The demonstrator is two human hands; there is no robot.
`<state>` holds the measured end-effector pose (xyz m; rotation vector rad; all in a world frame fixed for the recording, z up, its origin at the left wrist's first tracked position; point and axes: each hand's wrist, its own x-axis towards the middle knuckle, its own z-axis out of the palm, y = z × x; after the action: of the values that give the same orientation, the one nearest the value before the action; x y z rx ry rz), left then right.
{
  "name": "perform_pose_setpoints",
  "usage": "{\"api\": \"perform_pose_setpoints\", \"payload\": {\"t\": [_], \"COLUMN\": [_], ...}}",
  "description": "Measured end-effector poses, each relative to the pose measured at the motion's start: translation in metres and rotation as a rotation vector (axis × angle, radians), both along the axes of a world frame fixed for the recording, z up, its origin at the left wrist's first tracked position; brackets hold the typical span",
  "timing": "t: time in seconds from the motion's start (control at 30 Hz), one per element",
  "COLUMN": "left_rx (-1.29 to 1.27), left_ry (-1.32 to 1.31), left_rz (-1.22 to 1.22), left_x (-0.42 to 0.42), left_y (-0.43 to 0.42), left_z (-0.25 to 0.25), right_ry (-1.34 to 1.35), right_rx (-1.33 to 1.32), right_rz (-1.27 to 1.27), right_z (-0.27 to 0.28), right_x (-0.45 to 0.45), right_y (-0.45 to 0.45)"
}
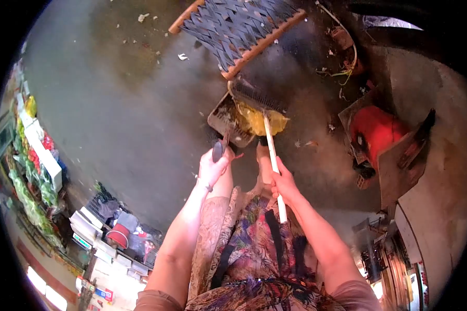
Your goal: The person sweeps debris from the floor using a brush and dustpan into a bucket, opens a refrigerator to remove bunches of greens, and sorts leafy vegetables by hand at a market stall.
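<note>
My left hand (213, 167) is closed around the upright handle (218, 151) of a dustpan. The dustpan (219, 118) lies on the floor just ahead of my feet, with some litter in it. My right hand (284, 182) grips the pale stick (271, 140) of a broom. At its far end the broom head (262, 120), yellow with dark bristles, rests against the dustpan's right side and covers part of it. A bracelet circles my left wrist.
A stool with a woven dark seat (233, 31) stands just beyond the broom. To the right are a red rounded object (376, 129) and a board (407, 168). Scraps (182, 56) dot the floor. Bagged produce (33, 155) and a red bucket (118, 236) are at left.
</note>
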<state>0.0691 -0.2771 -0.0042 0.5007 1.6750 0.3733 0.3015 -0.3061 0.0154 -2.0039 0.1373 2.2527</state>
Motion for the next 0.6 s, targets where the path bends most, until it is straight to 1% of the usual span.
{"api": "perform_pose_setpoints", "payload": {"t": [0.03, 0.07, 0.13, 0.17, 0.2, 0.27, 0.33, 0.37, 0.4, 0.43, 0.5, 0.57, 0.6], "left_rx": [0.006, -0.036, -0.058, -0.058, -0.066, 0.001, 0.017, 0.000, 0.030, 0.088, 0.175, 0.366, 0.393], "left_ry": [0.015, -0.012, 0.018, 0.036, 0.037, 0.068, 0.113, 0.074, 0.089, 0.120, 0.159, 0.272, 0.260], "left_rz": [-0.058, 0.011, 0.059, 0.060, 0.054, 0.091, 0.121, 0.191, 0.194, 0.183, 0.173, 0.097, 0.105], "left_x": [-0.007, -0.013, -0.024, -0.034, -0.050, -0.082, -0.105, -0.115, -0.130, -0.141, -0.161, -0.180, -0.186], "left_y": [-0.005, -0.010, -0.009, -0.008, -0.013, -0.025, -0.011, 0.002, 0.005, 0.012, 0.031, 0.048, 0.063], "left_z": [0.006, 0.013, 0.041, 0.055, 0.066, 0.084, 0.125, 0.152, 0.166, 0.182, 0.214, 0.240, 0.257], "right_ry": [0.000, 0.002, 0.048, 0.047, 0.085, 0.124, 0.194, 0.236, 0.278, 0.335, 0.365, 0.386, 0.433], "right_rx": [-0.019, -0.005, -0.041, -0.042, -0.053, -0.092, -0.037, 0.003, 0.046, 0.030, 0.107, 0.170, 0.240], "right_rz": [0.027, 0.028, 0.053, 0.100, 0.088, 0.055, 0.084, 0.084, 0.087, 0.021, 0.033, 0.051, 0.024], "right_z": [0.005, 0.010, 0.022, 0.031, 0.036, 0.048, 0.062, 0.071, 0.081, 0.092, 0.121, 0.146, 0.153], "right_x": [-0.002, -0.007, -0.017, -0.028, -0.041, -0.068, -0.098, -0.112, -0.125, -0.136, -0.160, -0.179, -0.186], "right_y": [0.000, -0.001, -0.002, 0.001, -0.004, -0.007, -0.003, 0.004, 0.015, 0.027, 0.058, 0.085, 0.100]}}
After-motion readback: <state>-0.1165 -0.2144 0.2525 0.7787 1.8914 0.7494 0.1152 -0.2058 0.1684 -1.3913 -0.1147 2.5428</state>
